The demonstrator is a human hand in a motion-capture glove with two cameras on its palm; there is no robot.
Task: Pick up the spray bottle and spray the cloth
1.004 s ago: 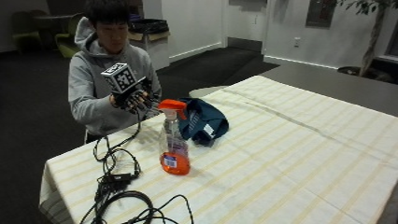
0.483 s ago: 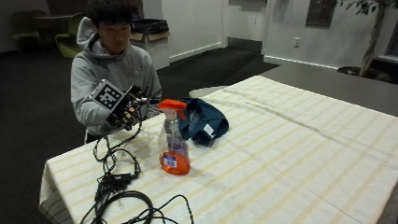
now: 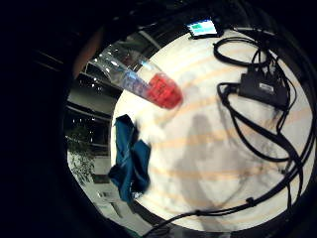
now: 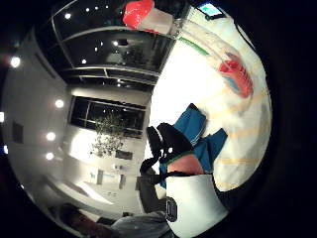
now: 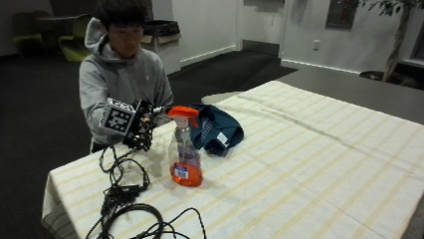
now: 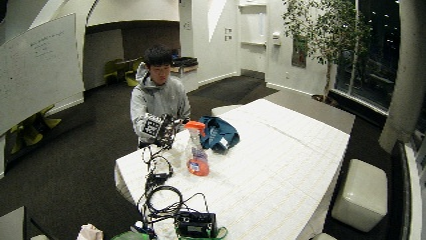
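Since the earlier frames the gloved right hand (image 5: 140,130) has come down from chest height and now hangs low over the near edge of the table (image 5: 318,169), just beside the spray bottle (image 5: 183,149) and apart from it. How wide the grip is cannot be told: the fingers are hidden in the outside views, and the palm views show only a fingertip (image 4: 181,163) and the glove's straps.

The spray bottle stands upright on the striped tablecloth, in the same spot as before, with its orange trigger head (image 5: 181,112) on top and orange liquid in the bottom of the clear body. Nothing touches it. In the little finger side palm view it appears with the orange base (image 3: 162,91) toward the camera.

The cloth (image 5: 215,129), dark blue, lies bunched on the table just behind the bottle, on the side away from the hand.

Black cables (image 5: 126,199) trail across the table's near corner.
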